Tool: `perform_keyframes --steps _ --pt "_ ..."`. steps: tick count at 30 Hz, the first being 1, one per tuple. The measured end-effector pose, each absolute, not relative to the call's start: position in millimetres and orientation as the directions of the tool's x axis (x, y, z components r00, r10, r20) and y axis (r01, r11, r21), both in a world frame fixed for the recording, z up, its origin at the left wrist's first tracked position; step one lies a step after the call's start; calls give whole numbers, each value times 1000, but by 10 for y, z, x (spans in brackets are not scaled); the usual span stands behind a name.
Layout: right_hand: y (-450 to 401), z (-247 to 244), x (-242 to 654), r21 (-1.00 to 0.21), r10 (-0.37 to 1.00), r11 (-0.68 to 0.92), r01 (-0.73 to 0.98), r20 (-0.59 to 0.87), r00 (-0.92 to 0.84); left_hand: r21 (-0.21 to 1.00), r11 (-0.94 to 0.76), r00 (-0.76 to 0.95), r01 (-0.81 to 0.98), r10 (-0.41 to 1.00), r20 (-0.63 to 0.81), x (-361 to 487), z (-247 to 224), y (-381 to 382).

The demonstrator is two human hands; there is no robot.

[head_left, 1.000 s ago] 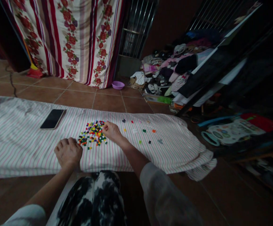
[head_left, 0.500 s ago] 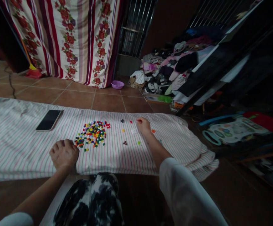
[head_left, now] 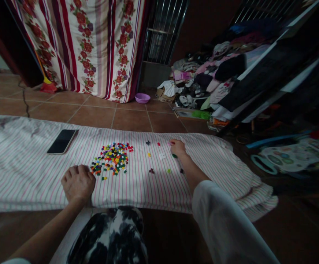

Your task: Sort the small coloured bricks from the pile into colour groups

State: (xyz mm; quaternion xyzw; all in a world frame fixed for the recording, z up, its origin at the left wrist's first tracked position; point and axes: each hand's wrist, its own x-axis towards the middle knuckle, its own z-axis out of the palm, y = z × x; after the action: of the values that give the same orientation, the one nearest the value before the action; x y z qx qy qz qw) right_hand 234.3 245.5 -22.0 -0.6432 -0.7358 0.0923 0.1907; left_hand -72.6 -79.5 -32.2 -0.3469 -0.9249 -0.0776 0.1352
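My left hand [head_left: 78, 181] rests on the striped cloth, open, with its fingers lying loosely on it. It is beside the near left edge of a pile of small coloured blocks [head_left: 116, 157]. To the right of the pile, my right hand [head_left: 178, 147] is low over the cloth with thumb and finger pinched at a small pink block, which the fingertips partly hide. Small single-colour groups lie around it: red [head_left: 158, 144], grey [head_left: 148, 142], yellow [head_left: 149, 154], white [head_left: 162, 156], brown [head_left: 151, 171], light green [head_left: 169, 171], dark green [head_left: 174, 156] and black [head_left: 181, 171].
A phone [head_left: 62, 141] lies left of the pile on the striped cloth [head_left: 24, 157]. Beyond it are a tiled floor, a purple basin [head_left: 142, 98], a flowered curtain [head_left: 101, 47] and a heap of clothes [head_left: 203, 77]. A dark slanted frame stands at the right.
My right hand has moved a little to the right of the red blocks, away from them. My left hand stays in place on the cloth. The whole view has shifted slightly.
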Motion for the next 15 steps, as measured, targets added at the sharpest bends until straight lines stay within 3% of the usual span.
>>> perform_keyframes --steps 15 --pt "2499 -290 2363 -423 985 151 893 137 -102 40 752 -728 657 620 292 -723 -305 -791"
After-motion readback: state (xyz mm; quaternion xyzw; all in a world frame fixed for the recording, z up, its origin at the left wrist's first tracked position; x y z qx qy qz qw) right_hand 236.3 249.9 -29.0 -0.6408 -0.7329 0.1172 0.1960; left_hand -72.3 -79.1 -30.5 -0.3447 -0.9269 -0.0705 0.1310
